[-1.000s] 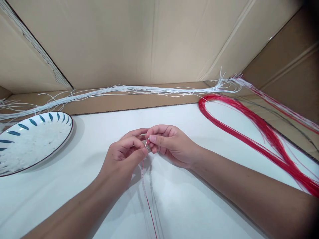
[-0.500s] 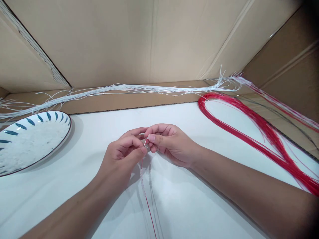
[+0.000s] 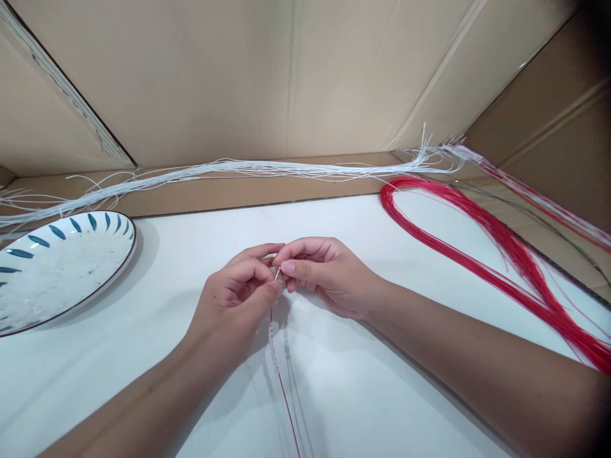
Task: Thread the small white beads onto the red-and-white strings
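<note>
The left hand (image 3: 238,287) is clamping its thumb and forefinger on a thin red cord (image 3: 288,413), and the right hand (image 3: 329,273) is pinching at the cord's upper end, where a short pale length is showing between the fingertips. Just below the left hand, small translucent beads (image 3: 272,340) are sitting along the cord, which is hanging toward the near edge over a smooth, matte white tabletop (image 3: 372,407). At left, a glossy white round ceramic plate (image 3: 100,222) with blue-green leaf strokes and a dark rim is holding pale, glassy bits. At right, a looped bundle of fine red strands (image 3: 570,329) is lying smoothly. Wiry white strands (image 3: 267,168) are stretching along the creased brown cardboard wall (image 3: 214,83), and pink-and-white strands (image 3: 525,182) are slanting down the right side.
</note>
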Tool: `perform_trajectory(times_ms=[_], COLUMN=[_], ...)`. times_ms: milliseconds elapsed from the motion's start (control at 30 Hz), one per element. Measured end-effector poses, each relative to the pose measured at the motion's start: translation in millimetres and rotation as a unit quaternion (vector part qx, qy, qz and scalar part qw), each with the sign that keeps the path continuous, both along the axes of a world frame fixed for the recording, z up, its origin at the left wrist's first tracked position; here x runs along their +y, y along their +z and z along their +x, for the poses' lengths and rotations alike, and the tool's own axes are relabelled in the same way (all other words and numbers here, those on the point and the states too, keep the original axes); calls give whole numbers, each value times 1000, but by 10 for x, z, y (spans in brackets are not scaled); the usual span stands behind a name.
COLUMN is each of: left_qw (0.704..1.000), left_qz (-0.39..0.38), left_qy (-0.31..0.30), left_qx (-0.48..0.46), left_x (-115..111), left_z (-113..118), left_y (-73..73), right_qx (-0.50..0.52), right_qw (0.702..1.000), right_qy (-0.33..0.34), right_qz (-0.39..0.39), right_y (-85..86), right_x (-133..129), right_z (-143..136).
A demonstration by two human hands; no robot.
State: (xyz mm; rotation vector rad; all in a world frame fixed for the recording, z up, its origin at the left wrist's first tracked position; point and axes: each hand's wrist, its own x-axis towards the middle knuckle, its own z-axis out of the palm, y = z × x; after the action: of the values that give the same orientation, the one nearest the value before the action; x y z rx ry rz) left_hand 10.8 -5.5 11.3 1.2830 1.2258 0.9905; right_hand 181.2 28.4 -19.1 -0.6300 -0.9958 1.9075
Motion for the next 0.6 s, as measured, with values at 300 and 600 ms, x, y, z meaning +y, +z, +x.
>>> perform_trajectory(times_ms=[300,600], left_qw=[1000,1000], left_qz=[14,2], left_qy=[0,-1], left_qx=[-3,-3], left_x=[7,8], left_z=[-1,-4], left_y=[-14,0], right_qx=[-5,-8], right_qw=[1000,1000], right_qy=[8,12], right_qz=[6,14], right_y=[-2,-17], right_x=[-3,3], right_z=[10,13])
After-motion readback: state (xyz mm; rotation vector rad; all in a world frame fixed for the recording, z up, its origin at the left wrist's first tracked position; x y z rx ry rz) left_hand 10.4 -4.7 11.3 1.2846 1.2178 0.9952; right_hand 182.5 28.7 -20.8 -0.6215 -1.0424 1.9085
